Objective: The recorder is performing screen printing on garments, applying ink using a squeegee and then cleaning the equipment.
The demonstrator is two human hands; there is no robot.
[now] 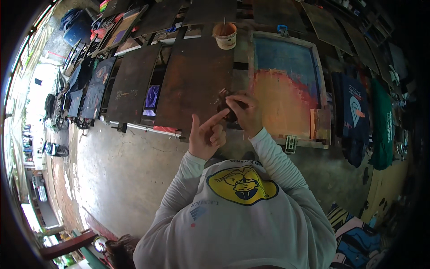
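My right hand [246, 110] is closed in a pinch on a small, glossy dark brown thing [223, 95]; its kind is unclear, as the fingers partly cover it. My left hand [208, 136] has its thumb raised and its index finger stretched to the lower edge of that brown thing. The other left fingers curl loosely around nothing. Both hands are over the near right part of a dark brown board [192, 80]. Just right of them lies a wooden-framed printing screen [286, 98], its mesh stained orange, red and blue.
A stained bucket [226, 39] with a stick in it stands at the board's far end. A blue clamp [282, 29] and a metal hinge clamp [291, 143] sit at the screen's ends. Dark shirts [354, 112] and a green cloth [381, 125] hang at right. More boards [132, 85] extend left.
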